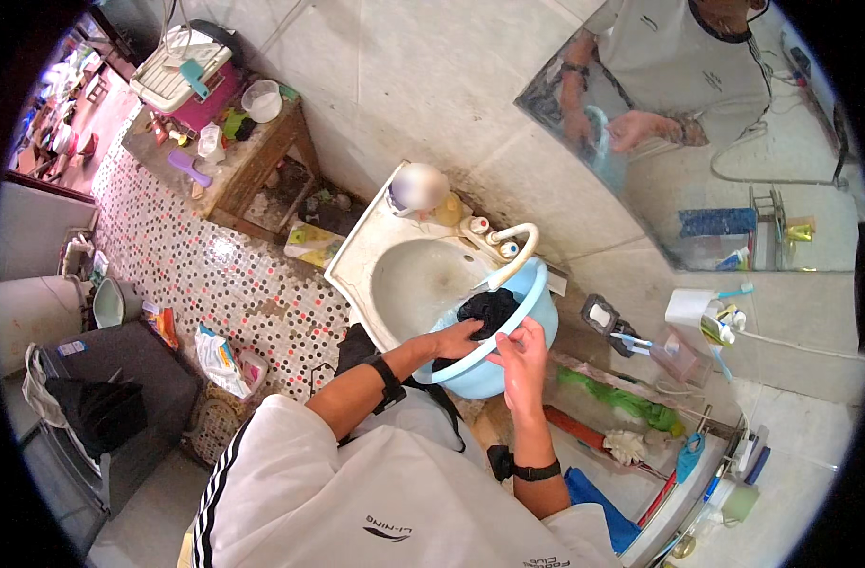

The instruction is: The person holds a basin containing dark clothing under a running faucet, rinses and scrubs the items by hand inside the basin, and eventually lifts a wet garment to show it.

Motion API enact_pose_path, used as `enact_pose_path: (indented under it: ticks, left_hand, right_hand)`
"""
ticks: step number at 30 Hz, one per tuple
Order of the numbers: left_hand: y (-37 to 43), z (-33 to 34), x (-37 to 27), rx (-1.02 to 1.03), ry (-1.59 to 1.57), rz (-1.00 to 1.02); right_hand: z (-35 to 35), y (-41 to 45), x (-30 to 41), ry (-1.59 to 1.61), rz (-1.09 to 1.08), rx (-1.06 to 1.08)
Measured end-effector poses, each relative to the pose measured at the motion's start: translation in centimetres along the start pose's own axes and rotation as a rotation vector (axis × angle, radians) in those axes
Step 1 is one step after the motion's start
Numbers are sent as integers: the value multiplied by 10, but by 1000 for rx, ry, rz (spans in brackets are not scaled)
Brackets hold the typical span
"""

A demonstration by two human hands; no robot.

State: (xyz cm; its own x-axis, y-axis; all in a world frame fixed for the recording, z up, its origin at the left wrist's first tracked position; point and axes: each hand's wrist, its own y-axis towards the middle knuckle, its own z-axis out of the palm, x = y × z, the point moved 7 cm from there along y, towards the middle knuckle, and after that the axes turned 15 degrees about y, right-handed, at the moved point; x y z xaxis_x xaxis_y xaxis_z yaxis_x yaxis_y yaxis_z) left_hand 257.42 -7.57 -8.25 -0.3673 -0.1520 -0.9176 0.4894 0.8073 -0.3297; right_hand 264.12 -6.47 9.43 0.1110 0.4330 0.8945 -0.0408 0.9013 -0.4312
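A light blue plastic basin (pixel 542 319) rests tilted against the right side of a white washbasin (pixel 404 263), its mouth towards the sink bowl. Black cloth (pixel 488 312) lies inside the basin, under the curved faucet (pixel 521 259), from whose end water seems to run. My left hand (pixel 458 339) reaches over the basin's near rim and presses on the black cloth; whether its fingers grip is hidden. My right hand (pixel 523 355) is at the basin's right rim, fingers bent, thumb and fingertips near or on the rim; contact is unclear.
Beyond the sink stands a wooden table (pixel 255 170) with a lidded pink storage box (pixel 205 99) and a purple hairbrush (pixel 190 167). A mirror (pixel 688 156) hangs on the tiled wall. Toothbrush holders (pixel 688 309) are at the right. A dark appliance (pixel 148 383) stands at the left.
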Motion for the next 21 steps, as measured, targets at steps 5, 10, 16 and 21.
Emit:
enact_pose_path:
  ticks: [5, 10, 16, 21]
  left_hand:
    - [8, 7, -4, 1, -128, 126]
    - [2, 9, -18, -62, 48, 53]
    - [-2, 4, -27, 5, 225, -72]
    - [1, 5, 17, -45, 425, -210]
  right_hand:
    - [1, 0, -2, -6, -10, -2]
    - [-38, -3, 1, -29, -98, -131]
    - [-144, 18, -52, 236, 49, -290]
    - [-164, 41, -112, 512, 209, -78]
